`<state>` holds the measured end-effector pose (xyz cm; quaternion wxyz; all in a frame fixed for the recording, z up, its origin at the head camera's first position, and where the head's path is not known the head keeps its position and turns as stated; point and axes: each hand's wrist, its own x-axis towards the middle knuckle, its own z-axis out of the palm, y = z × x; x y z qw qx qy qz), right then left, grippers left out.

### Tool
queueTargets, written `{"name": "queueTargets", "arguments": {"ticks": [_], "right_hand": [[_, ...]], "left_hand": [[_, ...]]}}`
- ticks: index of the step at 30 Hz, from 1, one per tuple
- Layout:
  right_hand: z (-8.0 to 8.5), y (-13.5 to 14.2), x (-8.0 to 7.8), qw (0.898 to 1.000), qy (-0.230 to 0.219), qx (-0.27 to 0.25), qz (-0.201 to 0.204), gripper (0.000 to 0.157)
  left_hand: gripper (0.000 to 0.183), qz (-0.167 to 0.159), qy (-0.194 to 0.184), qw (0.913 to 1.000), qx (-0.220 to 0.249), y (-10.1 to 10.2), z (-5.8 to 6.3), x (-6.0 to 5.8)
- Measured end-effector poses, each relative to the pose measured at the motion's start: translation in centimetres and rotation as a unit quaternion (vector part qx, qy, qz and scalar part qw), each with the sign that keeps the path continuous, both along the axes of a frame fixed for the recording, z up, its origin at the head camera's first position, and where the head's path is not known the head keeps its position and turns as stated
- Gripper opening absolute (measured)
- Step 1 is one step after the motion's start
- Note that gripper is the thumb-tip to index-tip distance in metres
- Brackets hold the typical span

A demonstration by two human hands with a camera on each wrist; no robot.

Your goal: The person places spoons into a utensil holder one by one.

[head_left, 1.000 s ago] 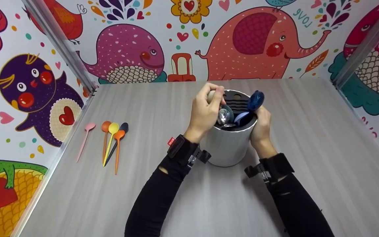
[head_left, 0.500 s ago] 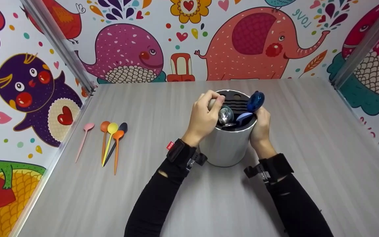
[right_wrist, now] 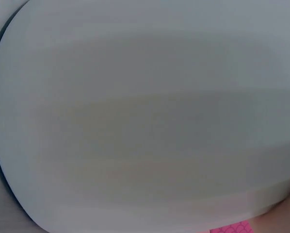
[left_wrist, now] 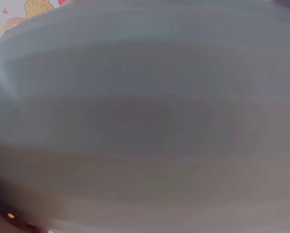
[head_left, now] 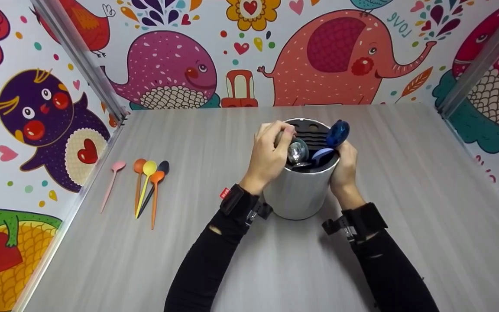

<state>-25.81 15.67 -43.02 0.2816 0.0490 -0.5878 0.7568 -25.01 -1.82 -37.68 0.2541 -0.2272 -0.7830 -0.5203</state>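
A light-grey cylindrical utensil holder with a black slotted insert stands upright on the table. At its left rim my left hand pinches a pale, rounded utensil head, mostly covered by the fingers; its exact kind I cannot tell. Right beside those fingertips is a shiny metal spoon in the holder's front opening. My right hand grips the holder's right side, fingers passing behind it. Close to that hand, a dark-blue utensil head rises above the rim, with a light-blue one lower down. Both wrist views are filled by the holder's wall.
Left on the table lie a pink spoon and a cluster of spoons: a yellow spoon, a dark spoon and two orange ones, the nearer orange spoon in front. Printed panels wall the table's back and sides.
My left hand has come down slightly, and the pale utensil head between its fingers sits lower at the rim. The right hand and the holder have stayed in place.
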Motion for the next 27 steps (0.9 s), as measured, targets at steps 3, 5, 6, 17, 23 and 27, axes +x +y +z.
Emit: {"name": "queueTargets", "arguments": {"ticks": [3,5,6,17,23,27], "right_hand": [[-0.1,0.0,0.0,1.000,-0.001,0.006,0.000,0.034],[-0.1,0.0,0.1,1.000,-0.002,0.009,0.001,0.033],[0.0,0.0,0.1,1.000,-0.002,0.010,0.001,0.033],[0.1,0.1,0.1,1.000,0.003,0.001,0.007,0.034],[0.1,0.1,0.2,1.000,0.004,-0.003,0.007,0.034],[0.2,0.0,0.2,1.000,0.006,0.006,0.007,0.033]], "left_hand": [[0.026,0.007,0.004,0.9998,0.019,-0.1,-0.2,0.1],[0.025,0.012,0.006,0.9994,0.031,-0.2,-0.4,0.1],[0.024,0.013,0.007,0.9992,0.036,-0.2,-0.4,0.1],[0.022,0.010,0.046,0.9975,0.052,-0.9,-0.9,0.1],[0.028,-0.002,0.045,0.9983,0.036,-2.6,-0.8,-0.1],[0.032,0.021,0.044,0.9987,0.011,-4.3,-0.9,-0.5]]}}
